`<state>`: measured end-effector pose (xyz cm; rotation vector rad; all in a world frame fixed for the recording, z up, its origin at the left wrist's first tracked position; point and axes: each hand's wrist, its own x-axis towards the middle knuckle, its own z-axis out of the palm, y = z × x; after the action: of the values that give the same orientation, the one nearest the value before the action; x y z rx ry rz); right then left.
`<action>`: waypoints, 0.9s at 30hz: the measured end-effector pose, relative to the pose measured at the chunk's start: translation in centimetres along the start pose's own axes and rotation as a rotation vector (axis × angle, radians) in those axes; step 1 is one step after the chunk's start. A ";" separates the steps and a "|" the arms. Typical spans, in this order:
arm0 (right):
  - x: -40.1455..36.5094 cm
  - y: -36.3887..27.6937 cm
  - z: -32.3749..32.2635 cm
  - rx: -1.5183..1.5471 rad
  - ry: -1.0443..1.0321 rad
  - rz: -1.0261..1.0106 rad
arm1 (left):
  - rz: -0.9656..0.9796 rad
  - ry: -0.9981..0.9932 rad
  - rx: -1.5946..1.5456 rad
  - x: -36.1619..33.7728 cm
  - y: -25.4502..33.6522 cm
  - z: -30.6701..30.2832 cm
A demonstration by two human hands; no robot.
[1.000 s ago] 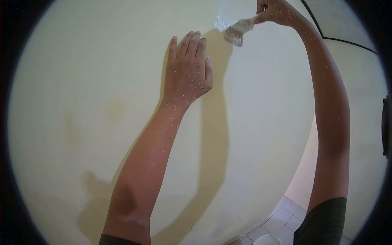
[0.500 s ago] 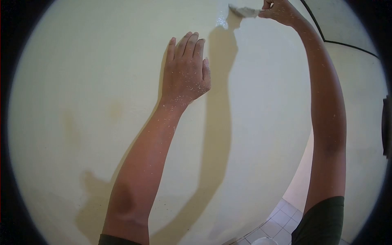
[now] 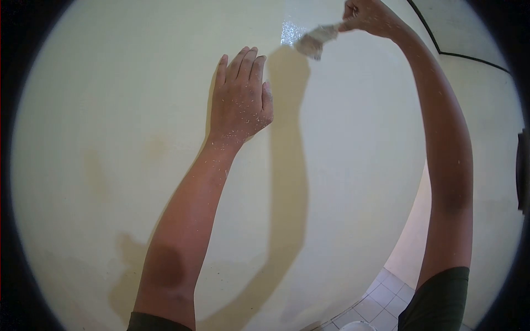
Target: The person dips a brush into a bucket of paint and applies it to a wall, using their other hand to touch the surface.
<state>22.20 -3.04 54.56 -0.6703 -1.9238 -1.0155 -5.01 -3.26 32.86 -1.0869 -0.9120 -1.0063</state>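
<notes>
Far left, beyond the left hand's wrist and slightly lower: 2 faint darker smudges (image 3: pixel 156 146) on the pale wall (image 3: pixel 353 165). Left sleeve (image 3: pixel 157 321), dark, at the bottom of that forearm.

Left hand (image 3: pixel 238 105): flat against the wall, back to camera, 4 fingers pointing up, uncurled, thumb along the right side; grips nothing. The little finger stands a bit apart from the other 3. Pale specks over the knuckles and wrist.

Right of the left hand: a long arm shadow (image 3: pixel 287 165) running down the wall. Above and right of its fingertips: glossy wet patch (image 3: pixel 291 32).

Brush (image 3: pixel 314 44): just beside the wet patch, left of and below the right hand's grip, bristles blurred; contact with the wall, cannot tell.

Right hand (image 3: pixel 367 16): fingers and thumb closed together on the brush's handle. Well below this grip: pale tiled floor (image 3: pixel 393 282), white rim of a round container (image 3: pixel 358 326), cut off by the frame. Right sleeve (image 3: pixel 439 295), dark green.

Right of the grip: black line (image 3: pixel 425 28), bent at a corner. Far right edge: dark object (image 3: pixel 520 171), partly seen.
</notes>
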 end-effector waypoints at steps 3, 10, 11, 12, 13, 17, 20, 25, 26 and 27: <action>1.5 -1.0 1.3 -0.101 0.399 0.030 | -0.006 -0.023 0.004 0.0 0.2 -0.2; 4.8 0.3 2.7 -0.021 0.575 -0.097 | 0.015 -0.018 -0.019 -0.1 -0.1 -0.3; 4.6 0.6 2.4 -0.029 0.464 -0.163 | 0.014 -0.016 -0.021 0.0 -0.2 -0.2; 4.3 0.9 2.0 -0.037 0.352 -0.228 | 0.014 -0.015 -0.024 0.0 -0.2 -0.2; 3.5 0.4 1.3 0.019 0.185 -0.196 | 0.013 -0.015 -0.029 -0.1 -0.2 -0.2; -1.9 -4.0 0.7 0.116 -0.303 -0.099 | 0.019 -0.001 -0.018 0.0 -0.3 -0.1; -3.5 -5.0 3.0 0.204 -0.652 -0.098 | 0.018 -0.005 -0.018 -0.1 -0.3 -0.1; -3.6 -4.3 2.3 0.167 -0.492 -0.036 | 0.017 0.003 -0.027 -0.1 -0.4 0.0; -3.0 -4.1 1.6 0.142 -0.397 -0.021 | 0.019 0.004 -0.030 -0.1 -0.5 0.0; -2.1 -3.4 1.1 0.118 -0.302 -0.005 | 0.021 0.006 -0.034 -0.1 -0.5 0.0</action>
<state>20.25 -4.08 51.09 -0.7860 -2.2281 -0.8322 -5.48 -3.33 32.89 -1.1194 -0.8800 -1.0105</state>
